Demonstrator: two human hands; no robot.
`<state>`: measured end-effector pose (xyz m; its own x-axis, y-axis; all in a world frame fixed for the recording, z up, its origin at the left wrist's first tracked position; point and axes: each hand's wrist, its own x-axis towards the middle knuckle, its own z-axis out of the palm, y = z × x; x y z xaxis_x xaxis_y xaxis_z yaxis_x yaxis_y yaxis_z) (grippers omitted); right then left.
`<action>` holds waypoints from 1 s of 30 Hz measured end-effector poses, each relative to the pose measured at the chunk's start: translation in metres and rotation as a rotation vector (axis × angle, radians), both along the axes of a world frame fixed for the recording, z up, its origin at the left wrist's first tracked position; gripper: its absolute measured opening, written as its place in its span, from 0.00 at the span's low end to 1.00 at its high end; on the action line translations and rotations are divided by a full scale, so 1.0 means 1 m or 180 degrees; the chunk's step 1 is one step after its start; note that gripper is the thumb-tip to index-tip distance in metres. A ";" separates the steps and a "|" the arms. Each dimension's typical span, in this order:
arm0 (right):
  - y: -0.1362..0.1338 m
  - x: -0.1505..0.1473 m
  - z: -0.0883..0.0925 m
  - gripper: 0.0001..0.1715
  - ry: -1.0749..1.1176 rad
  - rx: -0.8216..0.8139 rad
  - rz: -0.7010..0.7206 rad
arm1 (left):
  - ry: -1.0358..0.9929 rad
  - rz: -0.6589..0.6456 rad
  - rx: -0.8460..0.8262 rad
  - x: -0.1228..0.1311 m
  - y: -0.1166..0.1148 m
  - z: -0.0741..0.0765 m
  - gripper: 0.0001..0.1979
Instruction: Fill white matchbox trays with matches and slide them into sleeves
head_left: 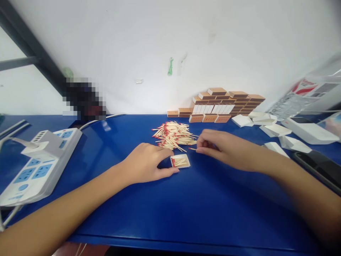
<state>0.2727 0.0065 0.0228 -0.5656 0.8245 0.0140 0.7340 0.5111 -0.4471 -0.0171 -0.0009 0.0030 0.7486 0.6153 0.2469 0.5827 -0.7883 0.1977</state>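
A small white matchbox tray point(188, 164) lies on the blue table with several red-tipped matches point(180, 162) in it. My left hand point(149, 161) grips the tray from its left side, thumb at the near edge and fingers at the far edge. Just right of the tray, my right hand point(217, 145) pinches a single match point(192, 148), its red head pointing left. Behind both hands spreads a loose heap of matches point(173, 133) with red heads. The right fingertips are close to the heap's right edge.
Brown matchboxes point(223, 106) are stacked against the wall. Empty white trays point(275, 130) lie at right, near a black phone point(319, 167), a white device point(310, 131) and a plastic bottle point(298, 94). A white power strip point(39, 170) with cables stands at left.
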 end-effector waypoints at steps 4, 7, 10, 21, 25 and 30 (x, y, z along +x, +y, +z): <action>-0.023 -0.034 0.000 0.10 0.0077 0.0224 0.0108 | -0.0003 0.0023 -0.0056 0.001 -0.001 0.001 0.17; -0.028 -0.043 -0.003 0.07 -0.0005 0.0361 0.0144 | -0.0024 -0.0017 -0.0042 0.002 0.000 0.003 0.17; -0.020 -0.034 -0.004 0.07 0.0138 0.0559 0.0051 | -0.0017 -0.0023 -0.0063 0.002 -0.001 0.003 0.17; 0.025 0.009 -0.026 0.09 -0.0011 0.0550 -0.0328 | -0.0099 -0.0261 0.0076 0.003 -0.005 0.001 0.17; 0.026 0.007 -0.026 0.10 -0.0004 0.0302 -0.0333 | -0.0075 -0.0198 0.0116 0.000 0.000 0.002 0.17; 0.025 0.007 -0.022 0.11 -0.0020 0.0150 -0.0264 | 0.0006 -0.0201 0.0067 0.002 -0.001 0.000 0.18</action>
